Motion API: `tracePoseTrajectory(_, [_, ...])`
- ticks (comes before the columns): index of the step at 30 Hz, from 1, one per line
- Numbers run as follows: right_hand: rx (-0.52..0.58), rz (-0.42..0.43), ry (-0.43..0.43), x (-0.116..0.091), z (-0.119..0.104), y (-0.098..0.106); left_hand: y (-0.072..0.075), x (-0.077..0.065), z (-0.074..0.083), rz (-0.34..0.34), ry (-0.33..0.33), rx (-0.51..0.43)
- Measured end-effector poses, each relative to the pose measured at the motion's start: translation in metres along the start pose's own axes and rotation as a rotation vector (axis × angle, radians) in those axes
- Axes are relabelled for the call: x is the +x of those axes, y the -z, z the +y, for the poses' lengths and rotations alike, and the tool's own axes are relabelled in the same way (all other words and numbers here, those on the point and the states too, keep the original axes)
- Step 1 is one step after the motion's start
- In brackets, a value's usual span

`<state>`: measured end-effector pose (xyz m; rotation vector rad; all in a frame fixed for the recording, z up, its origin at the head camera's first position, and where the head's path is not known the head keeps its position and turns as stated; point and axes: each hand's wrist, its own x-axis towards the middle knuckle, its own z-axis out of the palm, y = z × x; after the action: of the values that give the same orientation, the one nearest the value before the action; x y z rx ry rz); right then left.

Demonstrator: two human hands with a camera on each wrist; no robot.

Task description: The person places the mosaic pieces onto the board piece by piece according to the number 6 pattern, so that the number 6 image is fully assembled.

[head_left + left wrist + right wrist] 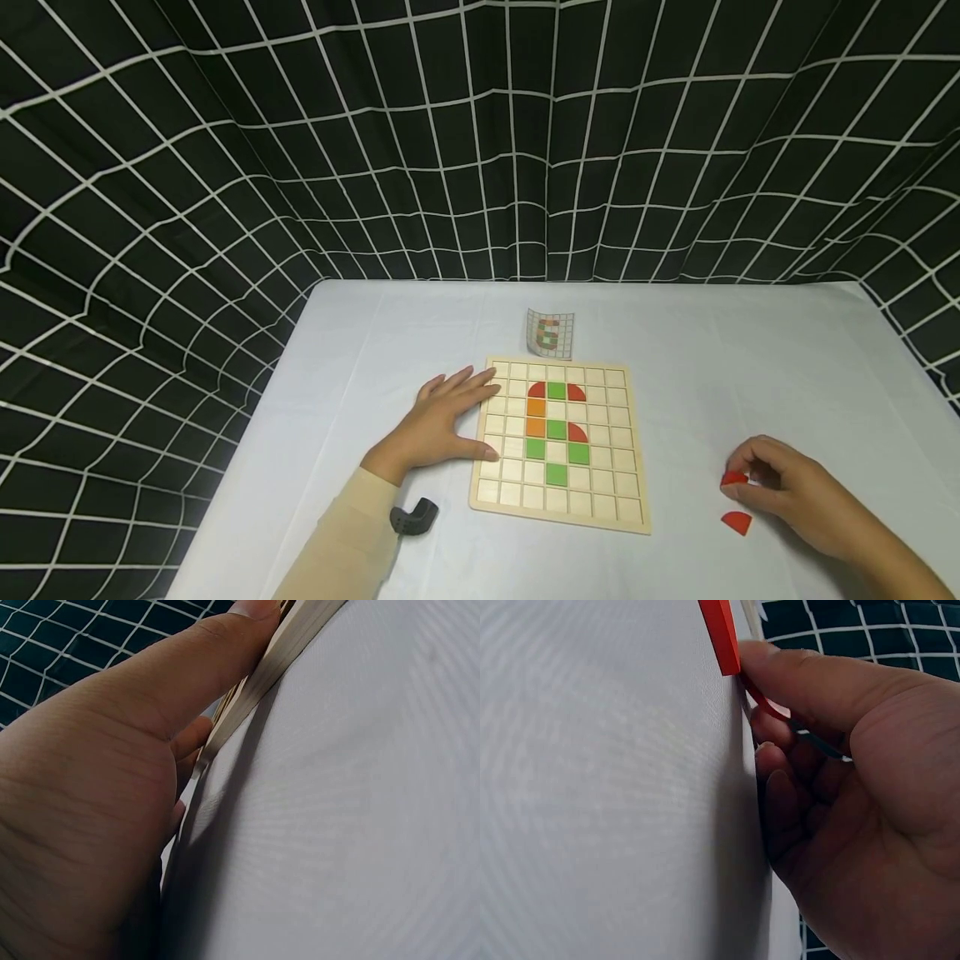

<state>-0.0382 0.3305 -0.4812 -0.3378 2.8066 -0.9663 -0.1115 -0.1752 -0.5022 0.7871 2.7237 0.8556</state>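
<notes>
My left hand [438, 425] lies along the left edge of a wooden grid board [603, 483], its fingers spread and its thumb and fingertips on the rim. In the left wrist view the thumb [202, 664] touches the board's side. Off to the right of the board, my right hand [795, 496] pinches a red quarter-circle tile [733, 478] between thumb and fingers, close over the table. Another red quarter-circle tile [737, 522] lies just in front of that hand. Red quarter-circles, two orange squares [536, 407] and several green squares [557, 474] sit in the board's cells.
Behind the board stands a small curled pattern card [550, 333] with a similar coloured design. A black curved object [414, 517] is by the left wrist. White cloth covers the table [405, 325]; a black curtain with white grid lines [495, 150] surrounds it.
</notes>
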Motion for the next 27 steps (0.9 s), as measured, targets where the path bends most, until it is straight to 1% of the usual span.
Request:
tracePoseTrajectory(4, [-0.016, -0.033, -0.078, 0.001, -0.004, 0.002, 0.000, 0.000, 0.000, 0.000, 0.001, -0.005])
tracePoseTrajectory(7, [-0.016, -0.024, -0.090, 0.001, -0.006, 0.002, 0.000, 0.000, 0.000, 0.000, 0.000, -0.003])
tracePoseTrajectory(16, [0.035, 0.089, 0.008, 0.002, -0.011, -0.003, -0.001, 0.001, -0.001, 0.000, 0.001, 0.010])
tracePoseTrajectory(23, [0.062, 0.153, 0.038, 0.006, -0.023, -0.004, -0.001, 0.001, -0.001, -0.001, 0.002, 0.007])
tracePoseTrajectory(27, [0.132, 0.187, 0.078, 0.008, -0.025, -0.006, 0.000, 0.001, -0.001, -0.002, -0.001, 0.006])
